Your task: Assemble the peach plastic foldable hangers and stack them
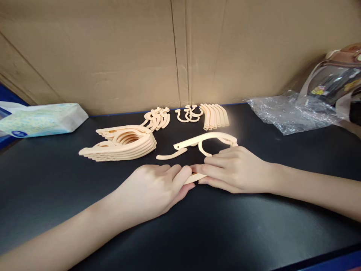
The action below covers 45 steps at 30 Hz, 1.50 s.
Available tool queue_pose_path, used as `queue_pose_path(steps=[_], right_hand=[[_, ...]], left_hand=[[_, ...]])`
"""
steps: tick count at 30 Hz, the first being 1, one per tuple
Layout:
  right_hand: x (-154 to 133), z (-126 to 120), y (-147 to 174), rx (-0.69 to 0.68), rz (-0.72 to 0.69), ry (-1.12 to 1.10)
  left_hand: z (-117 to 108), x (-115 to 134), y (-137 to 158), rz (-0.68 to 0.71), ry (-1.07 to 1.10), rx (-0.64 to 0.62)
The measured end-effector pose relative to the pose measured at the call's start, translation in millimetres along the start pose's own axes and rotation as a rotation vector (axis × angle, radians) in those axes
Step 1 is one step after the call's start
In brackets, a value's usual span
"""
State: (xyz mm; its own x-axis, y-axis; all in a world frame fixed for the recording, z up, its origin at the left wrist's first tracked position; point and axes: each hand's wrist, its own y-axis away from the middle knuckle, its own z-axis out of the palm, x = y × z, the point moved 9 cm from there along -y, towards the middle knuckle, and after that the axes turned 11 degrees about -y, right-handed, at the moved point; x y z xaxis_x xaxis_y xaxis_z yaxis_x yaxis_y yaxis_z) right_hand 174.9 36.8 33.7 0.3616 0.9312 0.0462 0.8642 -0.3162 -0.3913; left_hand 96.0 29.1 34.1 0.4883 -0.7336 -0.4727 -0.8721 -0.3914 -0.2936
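Note:
My left hand (159, 188) and my right hand (235, 171) meet at the front of the black table. Both are closed on a cream plastic hanger piece (195, 178), its middle showing between the fingertips and its ends hidden. Just beyond them lie a long curved hanger arm (207, 138), a hook (204, 149) and a shorter curved piece (170, 154). The right fingers partly cover that group. To the left is a neat stack of cream folding hangers (124, 148).
Along the back lie a heap of small curved pieces (159, 119), several loose hooks (188, 116) and a row of hanger arms (216, 116). A tissue pack (47, 120) is at left. Crumpled clear plastic (287, 113) and a transparent bag (327, 84) sit right, before a cardboard wall (126, 52).

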Motion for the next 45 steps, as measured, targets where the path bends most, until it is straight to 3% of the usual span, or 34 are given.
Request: queue_pose_path(steps=[7, 17, 24, 32, 41, 45], right_hand=[[-1.3, -17.8, 1.3, 0.178, 0.010, -0.022], [33.9, -37.3, 8.6, 0.390, 0.243, -0.130], [56.3, -18.5, 9.6, 0.285, 0.392, -0.306], [68.5, -14.0, 15.6, 0.314, 0.498, -0.415], [74.8, -8.5, 18.2, 0.244, 0.581, -0.342], [80.9, -7.0, 20.1, 0.232, 0.632, -0.340]], left_hand=[[-4.0, -3.4, 0.3, -0.031, -0.005, 0.027], [-3.1, -1.8, 2.0, -0.019, -0.041, 0.021], [-3.3, -1.1, 4.6, -0.014, -0.042, 0.034], [-1.2, 5.6, 4.8, 0.104, 0.258, -0.019], [-6.3, 2.7, -0.9, 0.110, 0.137, 0.034], [-7.0, 0.2, 0.5, 0.047, 0.049, 0.067]])
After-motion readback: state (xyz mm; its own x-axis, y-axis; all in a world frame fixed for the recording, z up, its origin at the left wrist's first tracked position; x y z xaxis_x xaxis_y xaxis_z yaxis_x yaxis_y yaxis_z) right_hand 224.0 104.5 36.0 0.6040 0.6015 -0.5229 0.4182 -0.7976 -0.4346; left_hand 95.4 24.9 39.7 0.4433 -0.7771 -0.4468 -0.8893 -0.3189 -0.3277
